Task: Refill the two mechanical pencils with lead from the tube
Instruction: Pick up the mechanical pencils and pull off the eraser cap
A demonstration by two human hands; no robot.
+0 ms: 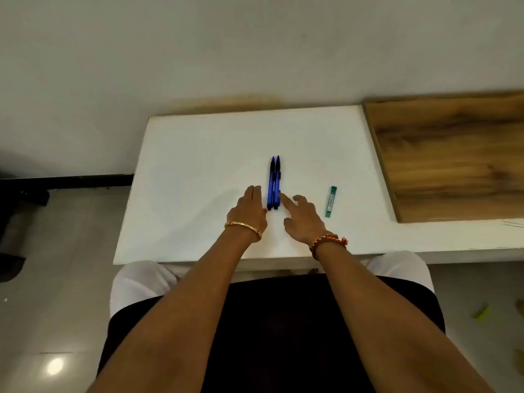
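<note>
Mid-frame, two blue pencils (pixel 274 182) lie untouched between the flat, empty left hand (pixel 251 208) and the right hand (pixel 303 219), whose forefinger touches them; the green lead tube (pixel 330 201) lies unopened at right, so refilling seems unstarted.

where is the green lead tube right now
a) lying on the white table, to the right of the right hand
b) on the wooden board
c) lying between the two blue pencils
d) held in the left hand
a: the green lead tube lies flat on the white table, apart from and to the right of the right hand, while the two blue pencils lie together between the hands.
</note>
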